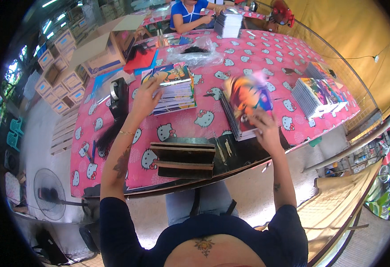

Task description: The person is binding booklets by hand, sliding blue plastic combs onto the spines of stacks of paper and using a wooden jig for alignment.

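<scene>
head view: a table [266,49] under a pink cartoon-cat cloth. the left hand [145,95], at eleven o'clock from centre, lies fingers together on top of a stack of colourful notebooks [177,91]. the right hand [266,129], at two o'clock, grips a blurred colourful notebook cover [248,100] above a spiral-bound stack [235,124]. at twelve o'clock a clear plastic bag [197,53] holds something dark. at ten o'clock an open cardboard box [103,51]; its contents cannot be told.
</scene>
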Motion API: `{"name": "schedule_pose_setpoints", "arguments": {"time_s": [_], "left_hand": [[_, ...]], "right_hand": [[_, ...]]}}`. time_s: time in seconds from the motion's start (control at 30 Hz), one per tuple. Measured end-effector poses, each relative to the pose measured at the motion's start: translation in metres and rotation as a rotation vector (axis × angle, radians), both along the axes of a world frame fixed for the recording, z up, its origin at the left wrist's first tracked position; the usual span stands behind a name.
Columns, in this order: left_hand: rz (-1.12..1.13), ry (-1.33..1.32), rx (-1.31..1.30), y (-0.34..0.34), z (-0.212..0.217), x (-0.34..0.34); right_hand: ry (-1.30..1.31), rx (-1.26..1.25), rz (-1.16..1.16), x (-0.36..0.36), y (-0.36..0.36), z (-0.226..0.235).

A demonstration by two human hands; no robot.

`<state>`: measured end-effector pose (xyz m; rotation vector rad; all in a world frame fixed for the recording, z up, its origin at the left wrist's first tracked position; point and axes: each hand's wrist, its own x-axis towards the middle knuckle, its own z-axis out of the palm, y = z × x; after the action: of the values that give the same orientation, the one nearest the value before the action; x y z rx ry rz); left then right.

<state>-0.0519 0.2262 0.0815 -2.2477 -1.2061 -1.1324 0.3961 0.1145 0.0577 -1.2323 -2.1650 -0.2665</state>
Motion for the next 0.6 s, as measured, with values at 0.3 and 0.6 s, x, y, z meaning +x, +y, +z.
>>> {"name": "schedule_pose_setpoints", "arguments": {"time_s": [0.3, 0.6], "left_hand": [[0.023, 0.041, -0.204, 0.013, -0.01, -0.032], [-0.059, -0.018, 0.133, -0.112, 0.094, 0.051]], "right_hand": [[0.007, -0.159, 0.067, 0.02, 0.012, -0.016], [0.658, -0.159, 0.282, -0.06, -0.023, 0.028]]}}
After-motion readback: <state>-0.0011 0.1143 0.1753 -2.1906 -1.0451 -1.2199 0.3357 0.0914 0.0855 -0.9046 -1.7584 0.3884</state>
